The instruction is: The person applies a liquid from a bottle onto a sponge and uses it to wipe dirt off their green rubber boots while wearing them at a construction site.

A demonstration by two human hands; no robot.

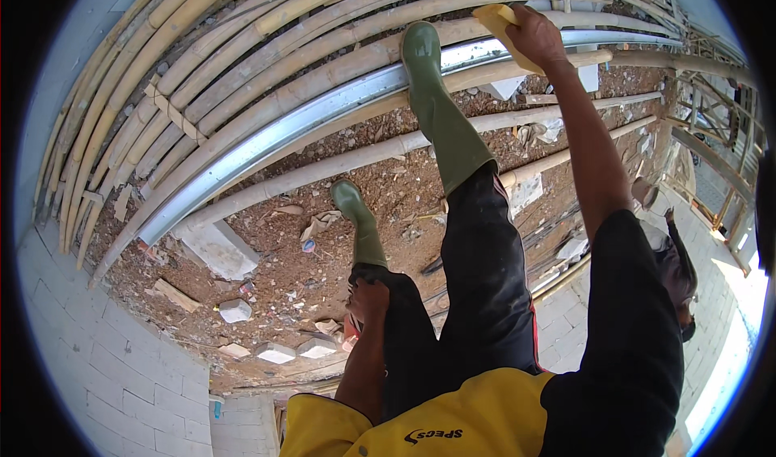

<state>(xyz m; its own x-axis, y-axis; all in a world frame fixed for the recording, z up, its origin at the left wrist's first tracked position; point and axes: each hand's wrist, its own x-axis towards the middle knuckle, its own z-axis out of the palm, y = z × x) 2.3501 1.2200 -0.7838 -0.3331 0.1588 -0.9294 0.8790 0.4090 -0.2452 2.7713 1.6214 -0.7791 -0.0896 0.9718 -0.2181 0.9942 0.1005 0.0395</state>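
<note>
My right hand [537, 38] is stretched far forward and closed on a flat, pale yellow piece [508, 35], which looks like a folded cloth or sheet; its exact kind is unclear. Just under it runs a long silver metal channel [307, 99], lying along the bamboo poles [315, 48]. My left hand [369, 298] is at my left knee, its fingers curled against the black trouser leg [396, 295]. My right green rubber boot [440, 105] is set across the channel and poles. The left boot [357, 222] stands on the dirt.
Pale blocks [217, 249] and rubble lie on the brown dirt [283, 230]. Light block walls [113, 360] rise at left. Another person [677, 271] is at the right, near a bamboo framework [719, 158]. A single bamboo pole [323, 166] crosses before my left boot.
</note>
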